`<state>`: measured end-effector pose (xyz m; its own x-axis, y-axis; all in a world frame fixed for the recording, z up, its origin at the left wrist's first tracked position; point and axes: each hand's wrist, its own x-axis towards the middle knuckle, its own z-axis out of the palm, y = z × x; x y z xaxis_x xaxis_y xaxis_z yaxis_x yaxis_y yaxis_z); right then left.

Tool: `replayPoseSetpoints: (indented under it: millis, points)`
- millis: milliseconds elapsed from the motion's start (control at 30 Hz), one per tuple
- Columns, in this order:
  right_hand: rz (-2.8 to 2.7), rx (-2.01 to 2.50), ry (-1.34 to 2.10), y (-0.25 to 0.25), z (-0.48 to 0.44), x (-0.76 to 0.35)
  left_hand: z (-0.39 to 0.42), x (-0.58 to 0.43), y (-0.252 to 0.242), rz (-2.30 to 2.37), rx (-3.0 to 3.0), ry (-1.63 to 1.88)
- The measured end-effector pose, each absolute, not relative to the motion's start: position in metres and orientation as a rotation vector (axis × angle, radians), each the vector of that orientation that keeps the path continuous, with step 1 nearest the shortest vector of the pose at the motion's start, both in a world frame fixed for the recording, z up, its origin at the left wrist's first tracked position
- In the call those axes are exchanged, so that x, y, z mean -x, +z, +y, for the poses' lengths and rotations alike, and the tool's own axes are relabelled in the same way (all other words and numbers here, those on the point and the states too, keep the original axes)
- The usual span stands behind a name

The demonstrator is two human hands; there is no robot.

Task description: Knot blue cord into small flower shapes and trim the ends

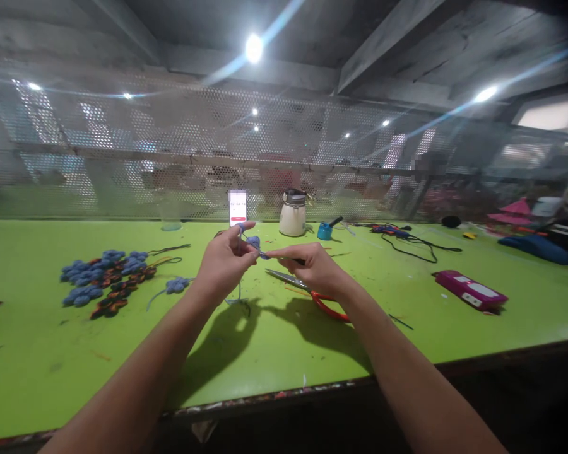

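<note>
My left hand (223,261) pinches a small piece of blue crochet work (253,242), with yarn passing over the raised index finger. A strand of blue yarn (239,291) hangs below it to the table. In my right hand (318,268) is a slim crochet hook (297,260) with a dark handle, its tip meeting the blue work at the left fingertips. Red-handled scissors (330,308) lie under my right hand, partly hidden by the wrist. Left of my left hand lies a single blue crochet flower (176,285) with a loose tail.
Blue and dark-orange crochet flowers (116,271) are heaped on the green table (265,359) at left. Behind my hands stand a phone (238,207), a cream flask (292,217) and a blue pot (325,231). A purple box (471,290) and dark cord (411,243) lie at right.
</note>
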<state>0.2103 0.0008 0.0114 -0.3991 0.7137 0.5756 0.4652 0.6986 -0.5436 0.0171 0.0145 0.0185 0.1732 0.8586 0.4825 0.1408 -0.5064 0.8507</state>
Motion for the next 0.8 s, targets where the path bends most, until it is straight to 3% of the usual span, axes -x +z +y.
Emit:
replayPoseSetpoints:
  millis: [300,500,633,800]
  points:
    - [-2.166,0.989,0.074,0.005,0.005,-0.205,0.009,-0.025,0.013,1.03,-1.989,1.548]
    - [-2.094,1.068,0.061,-0.003,0.007,-0.197,0.005,-0.029,0.011,1.026,-1.919,1.656]
    - [-1.93,1.068,0.245,-0.005,0.006,-0.191,0.002,-0.029,0.012,1.004,-1.914,1.679]
    - [-1.501,1.036,0.859,-0.01,0.009,-0.18,0.0,-0.031,0.012,0.99,-1.976,1.642]
